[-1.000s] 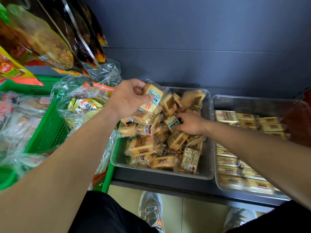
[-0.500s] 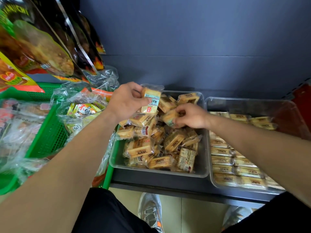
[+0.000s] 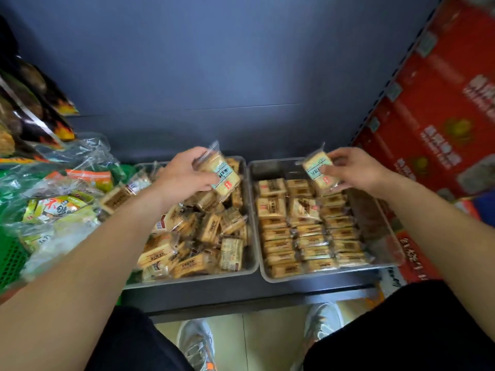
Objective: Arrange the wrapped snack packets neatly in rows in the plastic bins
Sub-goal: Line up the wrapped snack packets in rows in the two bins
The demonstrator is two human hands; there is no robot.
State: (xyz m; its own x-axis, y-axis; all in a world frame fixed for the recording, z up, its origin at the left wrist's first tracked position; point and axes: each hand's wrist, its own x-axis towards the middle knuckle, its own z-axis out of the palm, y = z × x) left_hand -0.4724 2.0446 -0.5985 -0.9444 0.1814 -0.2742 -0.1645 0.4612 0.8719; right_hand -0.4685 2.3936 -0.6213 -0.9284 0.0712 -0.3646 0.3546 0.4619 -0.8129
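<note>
The left hand (image 3: 184, 174) grips a packet (image 3: 224, 175) between thumb and fingers, above the back of the left bin (image 3: 201, 277). In this bin a heap (image 3: 198, 236) of packets lies without order. The right hand (image 3: 359, 171) pinches a second packet (image 3: 318, 170) over the back of the right bin (image 3: 308, 275), where the packets lie flat in three neat rows (image 3: 308, 236); the strip along its right wall is bare. The two bins stand side by side on a dark shelf (image 3: 241, 294). A green basket (image 3: 10, 258) with bagged snacks is at the left, red boxes (image 3: 442, 116) at the right.
</note>
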